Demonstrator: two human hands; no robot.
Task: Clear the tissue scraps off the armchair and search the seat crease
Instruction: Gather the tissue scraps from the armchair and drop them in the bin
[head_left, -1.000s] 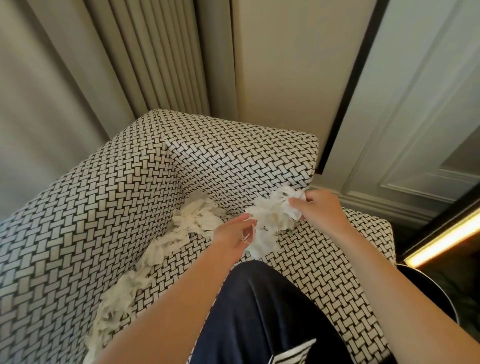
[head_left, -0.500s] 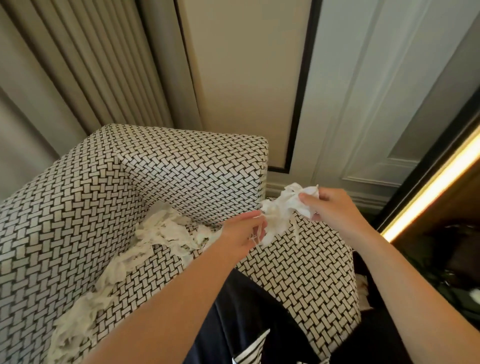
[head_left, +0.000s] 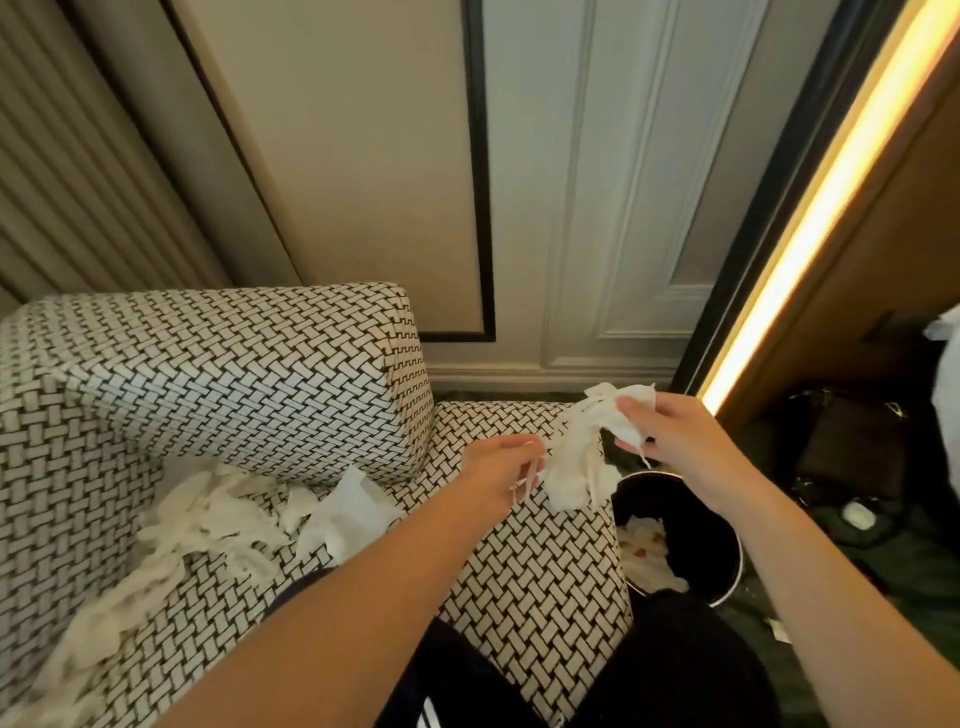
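Observation:
The armchair (head_left: 218, 384) is covered in black-and-white woven fabric. White tissue scraps (head_left: 208, 519) lie in a long trail along the seat crease at the left. My right hand (head_left: 670, 441) grips a bunch of torn tissue (head_left: 579, 457) that hangs over the chair's right arm, near the rim of a black waste bin (head_left: 722, 545). My left hand (head_left: 501, 475) is beside the hanging bunch, its fingertips pinching the lower strips. The crease itself is hidden under the scraps.
The bin stands on the floor to the right of the chair and holds crumpled tissue. My dark-trousered knees (head_left: 670, 654) press against the chair front. A lit strip (head_left: 821, 208) and dark items on the floor (head_left: 852, 457) are at the right. Curtain and wall panels stand behind.
Both hands have carried the tissue bunch rightward, from over the seat to the chair's right arm near the bin. My view has swung right, bringing the bin into sight.

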